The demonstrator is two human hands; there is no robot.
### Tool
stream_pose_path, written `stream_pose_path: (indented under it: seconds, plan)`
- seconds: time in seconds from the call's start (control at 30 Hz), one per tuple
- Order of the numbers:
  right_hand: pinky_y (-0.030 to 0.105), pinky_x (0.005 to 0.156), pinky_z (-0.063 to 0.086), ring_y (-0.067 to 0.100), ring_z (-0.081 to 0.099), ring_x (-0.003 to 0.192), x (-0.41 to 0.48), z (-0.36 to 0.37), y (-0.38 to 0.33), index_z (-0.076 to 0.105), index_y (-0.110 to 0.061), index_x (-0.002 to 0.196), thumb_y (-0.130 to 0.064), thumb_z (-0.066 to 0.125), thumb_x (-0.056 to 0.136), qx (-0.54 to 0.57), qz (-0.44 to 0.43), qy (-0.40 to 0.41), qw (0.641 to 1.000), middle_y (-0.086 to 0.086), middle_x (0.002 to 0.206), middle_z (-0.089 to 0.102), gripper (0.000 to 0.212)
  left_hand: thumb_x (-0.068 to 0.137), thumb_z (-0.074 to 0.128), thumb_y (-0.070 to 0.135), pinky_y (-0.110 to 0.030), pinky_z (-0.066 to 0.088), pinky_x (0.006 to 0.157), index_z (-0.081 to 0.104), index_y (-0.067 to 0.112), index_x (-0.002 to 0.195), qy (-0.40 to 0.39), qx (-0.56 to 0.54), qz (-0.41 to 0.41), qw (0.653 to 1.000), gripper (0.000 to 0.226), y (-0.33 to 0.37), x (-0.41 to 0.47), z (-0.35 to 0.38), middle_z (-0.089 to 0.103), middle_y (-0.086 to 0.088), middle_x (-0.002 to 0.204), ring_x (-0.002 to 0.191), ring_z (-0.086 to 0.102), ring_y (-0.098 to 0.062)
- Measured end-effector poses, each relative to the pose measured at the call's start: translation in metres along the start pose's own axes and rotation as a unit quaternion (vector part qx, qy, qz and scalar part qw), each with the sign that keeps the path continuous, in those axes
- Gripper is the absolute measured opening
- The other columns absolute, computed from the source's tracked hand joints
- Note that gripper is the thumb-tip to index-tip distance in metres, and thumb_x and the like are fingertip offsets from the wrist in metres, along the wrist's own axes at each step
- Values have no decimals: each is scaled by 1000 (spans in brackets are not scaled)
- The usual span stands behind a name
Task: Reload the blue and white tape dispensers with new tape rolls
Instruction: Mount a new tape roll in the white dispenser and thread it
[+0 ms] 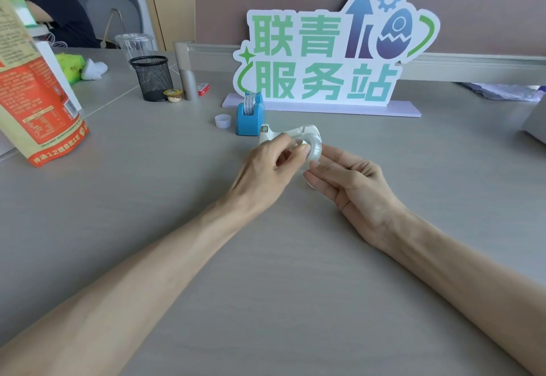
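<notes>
A clear tape roll (313, 147) sits between both hands just above the grey table (147, 198). My left hand (267, 168) pinches the roll's near side and centre with thumb and fingers. My right hand (351, 180) holds the roll's right edge with its fingertips, palm turned up. Right behind the roll lies the white tape dispenser (291, 132), partly hidden by my fingers. The blue tape dispenser (250, 115) stands upright behind it with a printed tape roll (249, 104) seated in it.
A small white plastic core (223, 121) lies left of the blue dispenser. A big sign board (322, 50) stands at the back. A black mesh pen cup (152, 78), a snack bag (32, 80) and a seated person (44, 6) are to the left.
</notes>
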State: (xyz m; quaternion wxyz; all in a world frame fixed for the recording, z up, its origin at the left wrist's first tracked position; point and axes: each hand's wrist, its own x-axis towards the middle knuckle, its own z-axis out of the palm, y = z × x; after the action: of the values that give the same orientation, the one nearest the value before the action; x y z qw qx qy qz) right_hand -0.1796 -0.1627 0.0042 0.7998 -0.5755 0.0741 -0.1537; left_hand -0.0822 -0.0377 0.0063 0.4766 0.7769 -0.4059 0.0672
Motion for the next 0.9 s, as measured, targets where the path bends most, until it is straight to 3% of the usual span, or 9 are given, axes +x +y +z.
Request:
stream_pose_path:
  seconds: [0.2,0.37,0.43,0.5,0.57,0.63,0.7,0.77,0.9]
  plan:
    - [28,95,54,16,66,113,2,0,-1,71,-7,112,-11,69,84,-16,-7,35,999,5,112,75,28,96,51,35,-27,31,53,55,8,78,-8,16,25,1000,33,-4,1,4,45,-2,59,55,36,-14]
    - [33,92,56,18,69,100,0,-1,-3,70,-10,112,-7,71,81,-34,-29,51,998,9,103,76,31,98,47,36,-21,30,55,34,26,65,-45,3,18,999,37,-3,0,2,39,5,61,59,39,-6]
    - [32,85,58,19,71,93,0,-2,-5,65,-18,116,-2,69,85,-69,-53,59,994,10,99,76,35,97,48,36,-24,37,64,37,23,66,-48,-8,19,999,36,-4,0,3,44,5,70,69,45,-6]
    - [27,79,59,17,72,85,-2,-2,-6,61,-24,118,-1,69,86,-158,-99,51,981,9,99,75,41,94,54,38,-29,42,73,45,13,71,-56,-41,-11,998,36,-5,0,4,54,-3,77,78,53,-13]
    - [26,77,58,19,72,85,-2,-1,-4,62,-24,118,-4,70,86,-259,-156,38,952,8,102,72,38,88,62,43,-30,39,64,43,17,65,-63,-93,-59,992,39,-6,0,4,53,7,63,65,50,-8]
    - [25,80,57,16,71,88,-3,0,0,65,-29,113,-10,71,86,-331,-192,38,923,1,107,70,33,78,66,52,-37,43,64,42,17,63,-65,-135,-83,985,44,-5,1,4,53,-4,62,64,48,-10]
    - [16,76,53,9,70,88,-3,2,1,66,-37,108,-11,71,86,-358,-216,42,907,-5,112,66,35,75,68,50,-45,51,71,47,6,72,-63,-168,-97,979,49,-3,1,3,62,-18,74,70,54,-15]
    - [11,74,51,7,68,91,-5,3,0,64,-43,104,-8,69,87,-364,-236,37,900,-10,114,63,39,83,70,37,-42,53,72,49,-5,80,-61,-197,-105,973,47,0,1,2,64,-12,75,71,57,-15]
    - [17,76,55,9,67,98,-4,4,2,59,-47,100,-12,68,89,-385,-248,35,888,-16,113,60,37,86,68,32,-38,54,71,53,3,78,-62,-214,-109,969,34,0,0,3,65,-3,75,74,61,-11]
